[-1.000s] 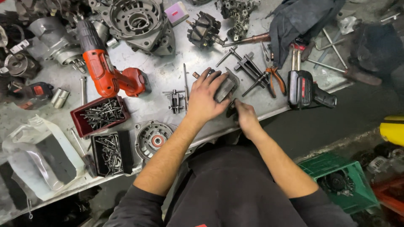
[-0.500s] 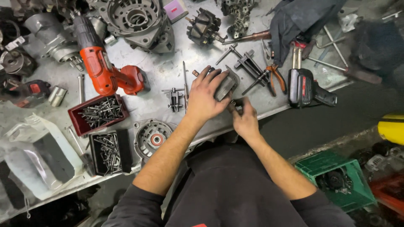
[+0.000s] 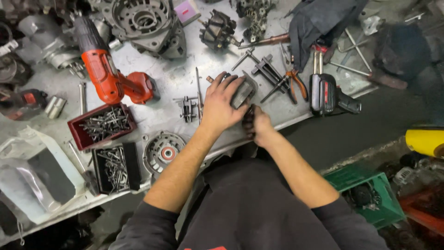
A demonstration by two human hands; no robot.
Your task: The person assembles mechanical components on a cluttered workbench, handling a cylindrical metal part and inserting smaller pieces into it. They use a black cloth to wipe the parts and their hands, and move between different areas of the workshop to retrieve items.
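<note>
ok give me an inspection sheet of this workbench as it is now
surface: grey metal bench, scuffed and crowded with parts
job's things: dark metal part near the bench's front edge, under the left hand; right hand at its near side
clutter: red cordless drill, red tray of screws, black tray of screws, round housing, rotor, orange-handled pliers, black power tool
hands: both bare, left on the part; what the right grips cannot be told
cables: nothing seen
surroundings: green crate on the floor, dark cloth
</note>
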